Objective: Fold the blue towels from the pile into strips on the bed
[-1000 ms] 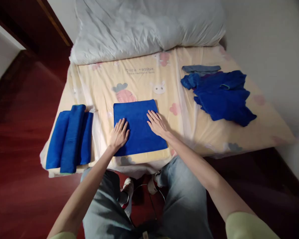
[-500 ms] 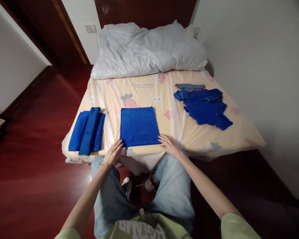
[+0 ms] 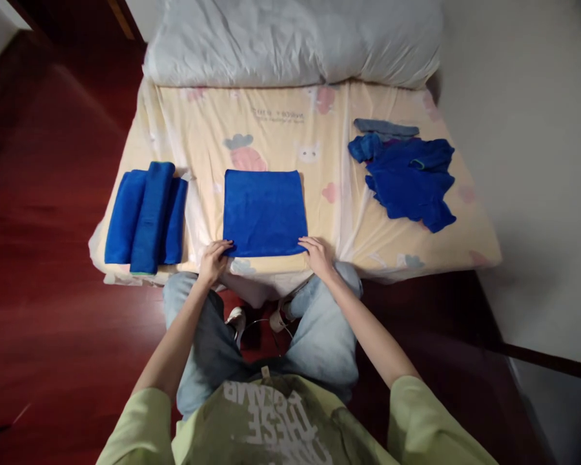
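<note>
A square blue towel (image 3: 265,212) lies flat on the bed, directly in front of me. My left hand (image 3: 214,259) has its fingertips closed on the near left corner. At the near right corner, the fingers of my right hand (image 3: 317,255) bend over the cloth's edge; both thumbs are mostly hidden. To the left lie folded blue towels (image 3: 124,216), with one narrow folded towel (image 3: 152,216) on top of them. A crumpled heap of blue cloths (image 3: 409,184) sits on the right side of the bed.
The bed's yellow printed sheet (image 3: 203,142) ends just in front of my knees. A grey-white quilt or pillow (image 3: 290,42) spans the far end. Behind the heap lies a folded grey-blue strip of cloth (image 3: 386,127). A wall (image 3: 527,161) stands at right.
My view has tilted downward, so the bed appears higher. Both hands have shifted slightly at the towel's near corners, with fingers more bent over them. The towel still lies flat.
</note>
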`<action>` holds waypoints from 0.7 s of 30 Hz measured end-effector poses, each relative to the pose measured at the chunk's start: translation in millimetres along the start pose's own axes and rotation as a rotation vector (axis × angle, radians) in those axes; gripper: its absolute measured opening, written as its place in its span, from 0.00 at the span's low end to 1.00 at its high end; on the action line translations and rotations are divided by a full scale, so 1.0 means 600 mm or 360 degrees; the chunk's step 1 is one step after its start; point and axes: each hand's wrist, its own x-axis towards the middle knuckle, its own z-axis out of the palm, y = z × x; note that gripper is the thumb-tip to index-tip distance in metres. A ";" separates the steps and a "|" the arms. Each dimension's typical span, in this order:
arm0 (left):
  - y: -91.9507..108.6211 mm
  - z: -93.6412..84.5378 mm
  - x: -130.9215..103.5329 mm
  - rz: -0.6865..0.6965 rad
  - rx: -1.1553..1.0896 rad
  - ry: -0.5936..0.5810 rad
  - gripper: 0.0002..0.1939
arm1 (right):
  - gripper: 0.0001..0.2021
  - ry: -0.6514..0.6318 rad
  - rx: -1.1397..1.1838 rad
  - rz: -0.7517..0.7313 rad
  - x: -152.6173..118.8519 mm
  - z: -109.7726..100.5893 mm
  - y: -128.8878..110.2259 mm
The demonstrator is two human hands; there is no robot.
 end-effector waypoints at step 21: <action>0.017 0.004 0.027 -0.0499 -0.0402 0.0282 0.19 | 0.16 0.1125 0.0988 0.0680 0.008 0.090 0.019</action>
